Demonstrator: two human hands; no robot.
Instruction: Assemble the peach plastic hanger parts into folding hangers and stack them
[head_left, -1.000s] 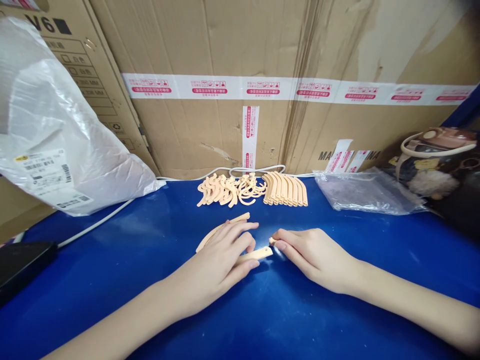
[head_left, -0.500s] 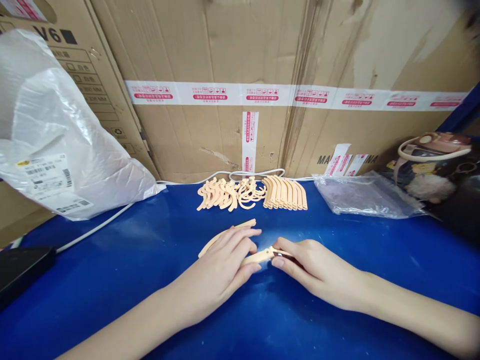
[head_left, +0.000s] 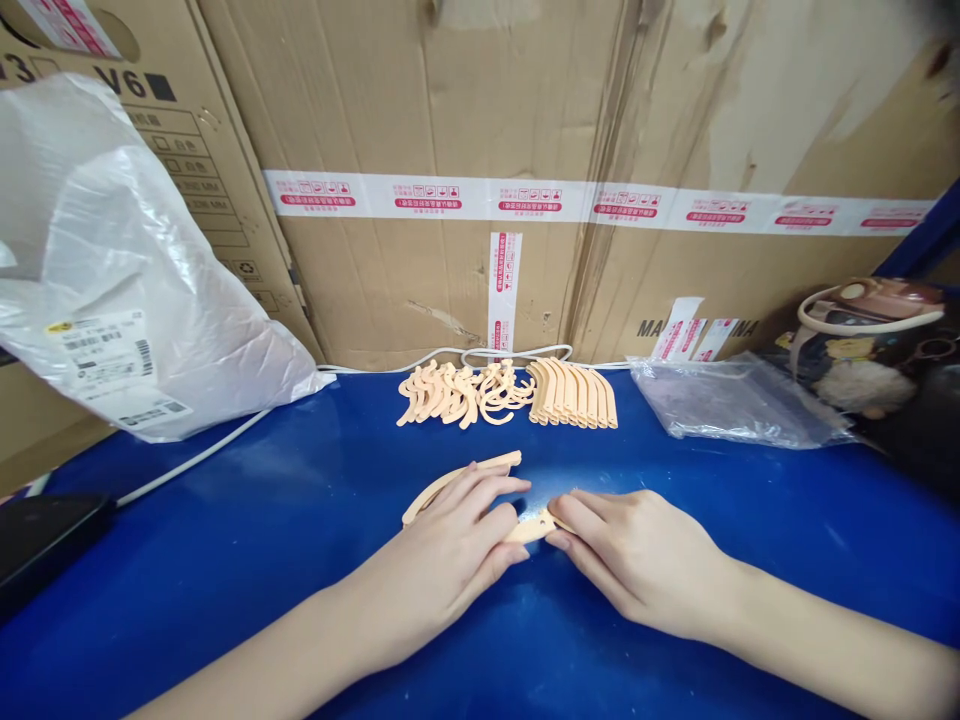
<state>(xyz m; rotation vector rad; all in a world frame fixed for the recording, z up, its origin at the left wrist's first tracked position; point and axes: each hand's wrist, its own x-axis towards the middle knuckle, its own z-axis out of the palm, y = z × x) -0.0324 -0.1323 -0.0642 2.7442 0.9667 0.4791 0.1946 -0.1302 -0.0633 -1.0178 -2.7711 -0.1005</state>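
Note:
My left hand (head_left: 457, 545) is closed on a beige plastic strip (head_left: 531, 527), its thumb and index finger pinching it near the end. A small hole shows at the strip's right end. My right hand (head_left: 637, 555) pinches a thin beige piece that meets that end; its fingers hide most of this piece. Just beyond the left hand lies a curved beige plastic piece (head_left: 431, 492) on the blue table (head_left: 315, 480), partly covered by the fingers.
Farther back lie a pile of wavy beige pieces (head_left: 439, 392), several hook-shaped pieces (head_left: 501, 392) and a row of curved tubes (head_left: 571, 393). A clear plastic bag (head_left: 739, 400) is at right, a white parcel bag (head_left: 142, 290) at left. Cardboard (head_left: 427, 120) stands behind.
My right hand has turned and its fingers now cover more of the thin piece at the joint. My left hand keeps its hold. The whole view has shifted slightly.

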